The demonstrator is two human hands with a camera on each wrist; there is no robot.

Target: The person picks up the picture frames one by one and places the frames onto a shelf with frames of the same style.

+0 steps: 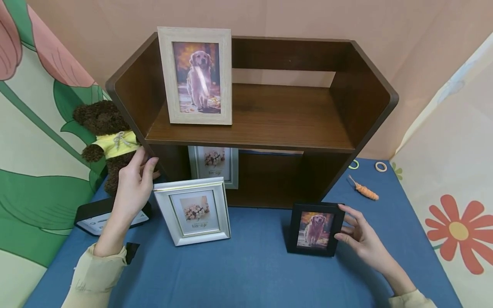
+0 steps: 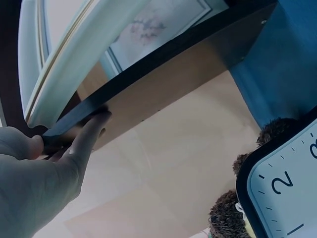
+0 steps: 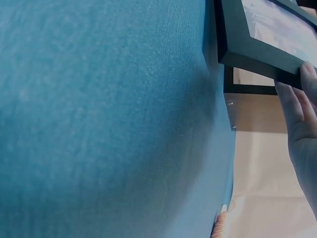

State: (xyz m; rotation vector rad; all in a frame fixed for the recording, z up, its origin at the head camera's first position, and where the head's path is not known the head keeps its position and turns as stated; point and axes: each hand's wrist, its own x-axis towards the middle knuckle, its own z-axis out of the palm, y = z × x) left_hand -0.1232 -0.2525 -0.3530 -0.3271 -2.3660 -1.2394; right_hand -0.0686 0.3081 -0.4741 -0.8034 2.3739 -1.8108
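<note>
A dark brown two-tier shelf (image 1: 269, 139) stands on the blue table. My left hand (image 1: 136, 188) grips the front edge of its left side panel (image 2: 148, 84), thumb on one side and fingers on the other. Just right of that hand, a silver photo frame (image 1: 200, 239) with a flower picture leans tilted in front of the shelf. My right hand (image 1: 362, 239) pinches the right edge of a small black photo frame (image 1: 313, 252) with a dog picture, near the shelf's front right. In the right wrist view, the thumb lies on the front of the black frame (image 3: 257, 59), fingers behind.
A cream photo frame (image 1: 200, 119) stands on the upper tier, and a grey-blue one (image 1: 233, 171) on the lower. Left of the shelf are a brown teddy bear (image 1: 119, 145) and a black-rimmed clock (image 1: 96, 209). Rings (image 1: 381, 167) and an orange carrot-like piece (image 1: 366, 191) lie at right.
</note>
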